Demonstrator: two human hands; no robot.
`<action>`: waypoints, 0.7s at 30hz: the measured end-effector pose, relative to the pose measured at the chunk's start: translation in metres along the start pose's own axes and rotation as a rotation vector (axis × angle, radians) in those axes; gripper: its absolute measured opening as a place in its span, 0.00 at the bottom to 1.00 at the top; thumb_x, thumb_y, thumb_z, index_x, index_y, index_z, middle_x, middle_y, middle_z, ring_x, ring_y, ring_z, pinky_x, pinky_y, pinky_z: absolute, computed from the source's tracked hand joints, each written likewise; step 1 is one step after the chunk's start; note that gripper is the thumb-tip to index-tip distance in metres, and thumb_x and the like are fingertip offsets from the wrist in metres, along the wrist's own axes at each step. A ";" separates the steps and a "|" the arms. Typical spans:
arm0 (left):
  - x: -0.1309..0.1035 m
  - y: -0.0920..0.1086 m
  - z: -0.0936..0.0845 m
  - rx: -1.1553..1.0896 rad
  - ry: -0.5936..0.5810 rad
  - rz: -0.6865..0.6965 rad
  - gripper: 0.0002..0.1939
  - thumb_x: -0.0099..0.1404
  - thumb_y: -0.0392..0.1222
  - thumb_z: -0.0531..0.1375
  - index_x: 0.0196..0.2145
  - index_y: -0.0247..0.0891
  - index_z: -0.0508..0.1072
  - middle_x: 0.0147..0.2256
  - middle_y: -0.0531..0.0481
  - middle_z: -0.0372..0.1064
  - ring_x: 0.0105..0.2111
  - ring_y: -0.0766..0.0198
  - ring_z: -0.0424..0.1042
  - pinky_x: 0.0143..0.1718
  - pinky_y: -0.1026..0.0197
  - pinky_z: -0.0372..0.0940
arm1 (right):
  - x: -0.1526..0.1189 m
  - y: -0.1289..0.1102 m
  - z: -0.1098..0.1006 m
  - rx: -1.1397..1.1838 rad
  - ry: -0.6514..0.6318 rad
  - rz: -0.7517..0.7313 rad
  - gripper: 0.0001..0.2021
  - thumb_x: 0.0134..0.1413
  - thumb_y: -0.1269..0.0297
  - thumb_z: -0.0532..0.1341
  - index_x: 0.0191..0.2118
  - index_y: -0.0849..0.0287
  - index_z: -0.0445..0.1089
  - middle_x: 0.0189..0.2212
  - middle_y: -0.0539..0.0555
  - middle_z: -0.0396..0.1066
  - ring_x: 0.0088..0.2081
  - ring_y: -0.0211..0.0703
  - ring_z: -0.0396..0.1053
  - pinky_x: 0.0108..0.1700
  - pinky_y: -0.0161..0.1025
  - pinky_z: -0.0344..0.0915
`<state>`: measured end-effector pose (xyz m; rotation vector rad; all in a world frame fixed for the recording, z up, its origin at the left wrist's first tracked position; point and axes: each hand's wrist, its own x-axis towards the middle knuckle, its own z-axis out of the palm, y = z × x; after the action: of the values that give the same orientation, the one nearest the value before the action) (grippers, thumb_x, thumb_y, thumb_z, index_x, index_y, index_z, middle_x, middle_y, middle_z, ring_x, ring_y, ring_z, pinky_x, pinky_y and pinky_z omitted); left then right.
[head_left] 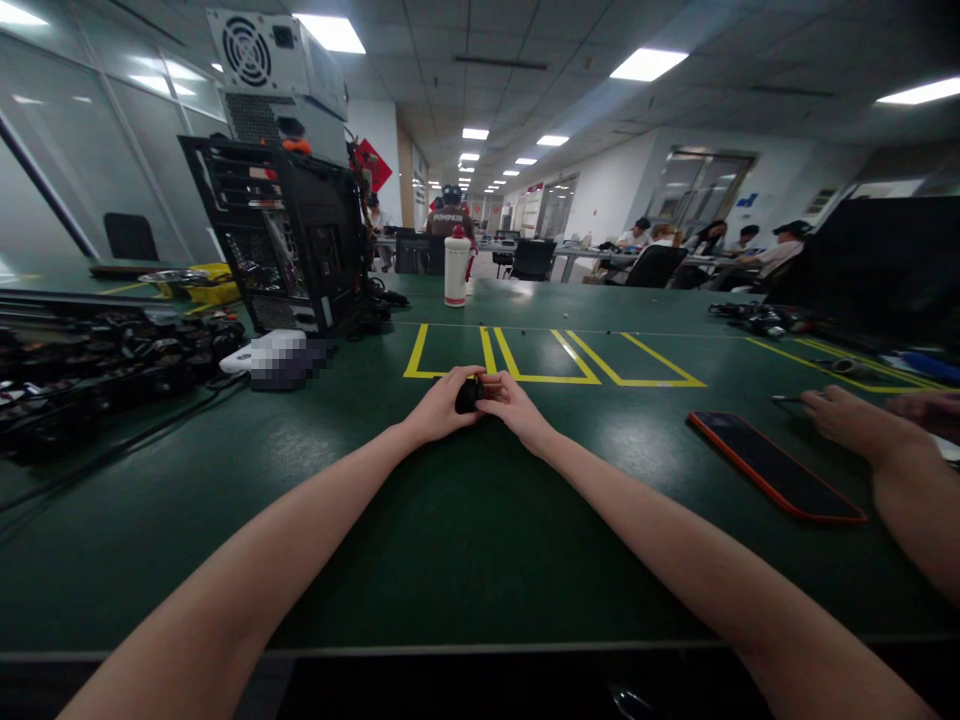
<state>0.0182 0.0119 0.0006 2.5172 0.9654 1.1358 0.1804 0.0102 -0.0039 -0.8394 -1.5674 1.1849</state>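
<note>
Both hands meet over the green table just in front of the yellow tape outlines [592,380]. Between them is a small black rounded object [468,395], perhaps a computer mouse; fingers cover much of it. My left hand [441,408] is closed round its left side, with the thumb along the near edge. From the right, my right hand [519,410] grips the same object with curled fingers and thumb. Whether the object rests on the table or is slightly raised, I cannot tell.
An open black computer case [322,250] stands left, with a power supply on top. Dark parts [97,375] and cables lie beside it. A white tumbler [455,268] stands ahead. A red-edged phone [772,465] lies right, near another person's hand [851,420].
</note>
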 end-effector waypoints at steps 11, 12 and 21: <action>0.000 0.000 -0.001 -0.016 0.007 -0.017 0.29 0.52 0.39 0.61 0.51 0.41 0.56 0.49 0.45 0.59 0.49 0.55 0.61 0.51 0.50 0.57 | 0.001 -0.008 0.003 0.007 0.048 0.113 0.13 0.43 0.67 0.62 0.38 0.59 0.63 0.38 0.53 0.66 0.42 0.41 0.64 0.48 0.44 0.59; -0.001 0.000 -0.001 -0.018 0.007 -0.016 0.29 0.52 0.39 0.61 0.51 0.41 0.56 0.49 0.45 0.59 0.49 0.55 0.61 0.51 0.50 0.57 | 0.001 -0.008 0.003 0.015 0.038 0.111 0.13 0.42 0.67 0.62 0.38 0.59 0.63 0.38 0.54 0.66 0.43 0.41 0.64 0.49 0.44 0.59; 0.000 0.000 0.000 -0.016 0.007 0.000 0.29 0.52 0.37 0.61 0.51 0.40 0.55 0.49 0.45 0.59 0.50 0.55 0.61 0.51 0.51 0.57 | 0.001 0.001 0.002 0.018 0.057 0.032 0.12 0.43 0.64 0.62 0.36 0.56 0.62 0.33 0.50 0.65 0.40 0.39 0.64 0.46 0.42 0.61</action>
<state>0.0182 0.0117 0.0009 2.5017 0.9546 1.1488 0.1781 0.0111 -0.0042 -0.8824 -1.5002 1.1860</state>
